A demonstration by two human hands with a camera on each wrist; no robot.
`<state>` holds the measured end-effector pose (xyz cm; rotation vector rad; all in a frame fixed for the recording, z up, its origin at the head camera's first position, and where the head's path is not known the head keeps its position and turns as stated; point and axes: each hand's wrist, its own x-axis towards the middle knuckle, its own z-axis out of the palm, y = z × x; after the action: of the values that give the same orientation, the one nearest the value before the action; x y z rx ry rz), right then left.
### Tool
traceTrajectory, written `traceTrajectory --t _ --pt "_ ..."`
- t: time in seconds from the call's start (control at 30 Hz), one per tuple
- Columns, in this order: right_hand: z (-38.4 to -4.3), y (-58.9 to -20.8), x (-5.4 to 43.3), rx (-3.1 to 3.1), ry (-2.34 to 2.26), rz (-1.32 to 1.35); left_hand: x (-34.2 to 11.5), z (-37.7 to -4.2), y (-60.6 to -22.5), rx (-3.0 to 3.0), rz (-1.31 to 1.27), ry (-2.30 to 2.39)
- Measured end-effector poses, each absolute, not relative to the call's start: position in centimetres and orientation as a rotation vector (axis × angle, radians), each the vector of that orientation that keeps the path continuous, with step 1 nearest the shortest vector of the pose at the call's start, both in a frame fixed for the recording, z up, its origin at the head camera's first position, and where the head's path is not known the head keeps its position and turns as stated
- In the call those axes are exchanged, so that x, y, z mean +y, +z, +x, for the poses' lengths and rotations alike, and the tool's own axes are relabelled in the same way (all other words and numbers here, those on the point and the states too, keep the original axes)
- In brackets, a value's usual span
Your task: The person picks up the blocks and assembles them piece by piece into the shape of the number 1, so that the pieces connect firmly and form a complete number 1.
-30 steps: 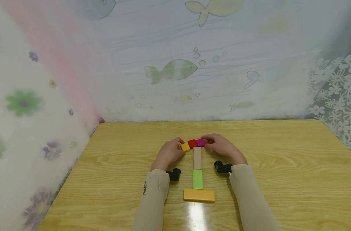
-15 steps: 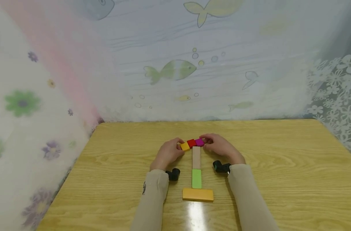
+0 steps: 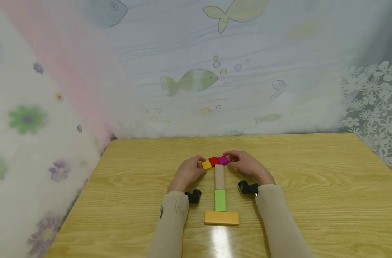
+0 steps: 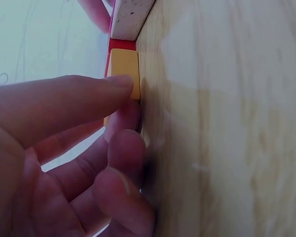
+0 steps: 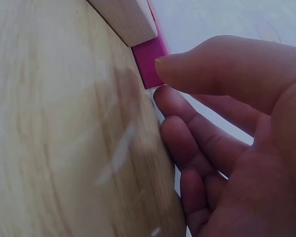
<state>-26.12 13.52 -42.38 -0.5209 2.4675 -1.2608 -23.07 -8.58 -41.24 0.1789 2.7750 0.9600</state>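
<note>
Three small blocks lie side by side in a slightly slanted row: a yellow block point(image 3: 207, 165), a red block point(image 3: 213, 161) and a purple block point(image 3: 223, 159). My left hand point(image 3: 187, 172) pinches the yellow block at the row's left end, its thumb on the near face in the left wrist view. At the other end, my right hand point(image 3: 245, 163) holds the purple block between thumb and fingers. Below the row, a plain wooden block point(image 3: 219, 177) points toward me, its far end against the row. A green block point(image 3: 220, 200) continues that line, down to a crosswise orange block point(image 3: 221, 218).
The wooden table point(image 3: 128, 200) reaches back to a wall point(image 3: 183, 118) with a fish-print covering. A flowered wall point(image 3: 28, 161) runs along the left. Black wrist cameras point(image 3: 194, 196) stick out inward from both cuffs, on either side of the block line.
The head view has shifted very slightly. Both hands keep their hold on the ends of the row, and the blocks show no clear movement.
</note>
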Motion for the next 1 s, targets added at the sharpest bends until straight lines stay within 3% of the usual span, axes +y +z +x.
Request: traceTrajectory --t 0.67,1.0 --pt "-26.0 -42.8 14.1 2.485 -1.273 -0.499 -9.1 -23.0 -41.2 2.696 0.172 1.064" --pt "-24.3 -41.7 15.2 2.675 -1.325 -0.367 -8.3 -22.9 -40.2 2.894 0.335 1.068"
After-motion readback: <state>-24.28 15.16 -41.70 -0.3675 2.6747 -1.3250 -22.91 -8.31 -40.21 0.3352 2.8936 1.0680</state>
